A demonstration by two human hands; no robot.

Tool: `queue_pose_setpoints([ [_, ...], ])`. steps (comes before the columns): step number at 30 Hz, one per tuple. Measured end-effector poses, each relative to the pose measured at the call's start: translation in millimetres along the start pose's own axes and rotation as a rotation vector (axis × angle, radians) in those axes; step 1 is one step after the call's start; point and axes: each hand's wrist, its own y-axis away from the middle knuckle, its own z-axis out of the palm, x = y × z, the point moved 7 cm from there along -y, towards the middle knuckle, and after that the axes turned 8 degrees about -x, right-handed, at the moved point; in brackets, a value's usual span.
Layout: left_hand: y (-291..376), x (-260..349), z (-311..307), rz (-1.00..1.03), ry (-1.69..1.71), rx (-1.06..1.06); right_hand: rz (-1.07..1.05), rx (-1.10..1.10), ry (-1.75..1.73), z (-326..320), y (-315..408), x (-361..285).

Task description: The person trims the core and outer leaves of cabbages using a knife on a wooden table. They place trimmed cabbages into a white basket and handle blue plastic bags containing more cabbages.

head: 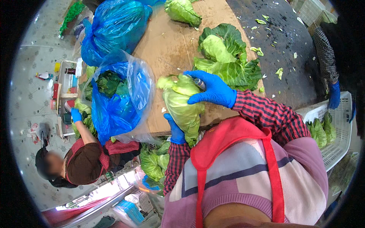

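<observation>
A pale green pointed cabbage is held at the near edge of the cardboard-covered table. My left hand, in a blue glove, is under and beside it, its fingers mostly hidden by the leaves. My right hand, gloved alike, rests on the cabbage's upper right side. A short tool handle shows between its thumb and fingers; whatever is at the tool's other end cannot be seen. Just beyond that hand lie large loose outer leaves around another pale cabbage.
An open blue bag of dark leaves and a full blue bag stand at left. Farther away lies another cabbage. Leaf scraps dot the black surface. A white crate holds greens at right. Co-workers flank both sides.
</observation>
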Motion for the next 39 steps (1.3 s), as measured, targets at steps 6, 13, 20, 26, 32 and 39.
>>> queue_pose_setpoints([
  [6,4.7,-28.3,-29.6,-0.013,0.153,0.090,0.080,0.059,0.081,-13.6,-5.1,-3.2],
  [13,-9.4,-22.5,38.9,-0.045,0.604,-0.289,-0.183,-0.184,0.034,-13.7,-2.0,-14.6],
  [20,2.5,-0.2,103.5,-0.112,0.773,-0.954,-0.121,-0.414,0.332,-3.3,5.9,-12.3],
  [26,16.8,-10.9,61.5,-0.070,0.452,-0.271,-0.127,-0.509,0.650,10.9,15.1,-19.9],
  [32,28.3,-11.8,53.8,-0.079,0.303,-0.066,-0.101,-0.324,0.736,27.3,20.5,-23.9],
  [39,34.9,-16.9,47.7,-0.093,0.270,0.017,0.048,-0.028,0.079,-19.0,8.6,1.0],
])
